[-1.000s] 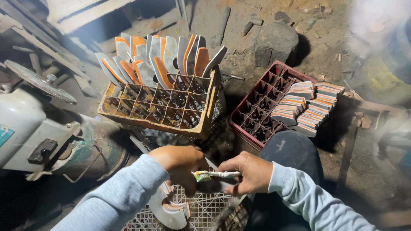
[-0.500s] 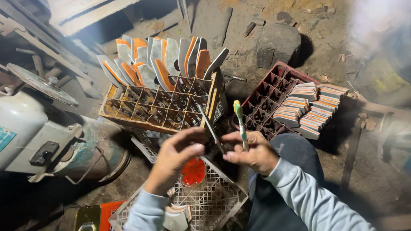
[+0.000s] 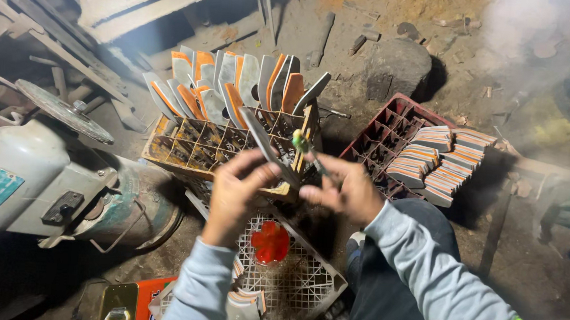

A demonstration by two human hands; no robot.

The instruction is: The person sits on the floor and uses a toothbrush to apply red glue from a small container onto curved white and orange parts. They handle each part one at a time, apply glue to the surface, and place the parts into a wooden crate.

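Dirt floor [image 3: 345,32] workshop, dim and cluttered. Landmark: yellow divided crate [image 3: 219,151] full of upright blades. Just in front of it and above a white mesh crate [image 3: 291,279], left hand [image 3: 237,190] is clenched around the lower end of a grey metal blade [image 3: 269,149]; right hand [image 3: 342,193] has its grip closed on a green-handled tool [image 3: 308,151] touching that blade. Blade's long axis runs diagonal, tip pointing up-left toward the yellow crate, lower end toward the right hand. Risk, as I judge it: bare fingers sit close to the edge, so a tool slip could cut; a loose hold could drop the blade into the mesh crate. Red crate [image 3: 392,140] right of the yellow one, stacked blades [image 3: 440,159] on it. Grinder motor [image 3: 27,177] left.
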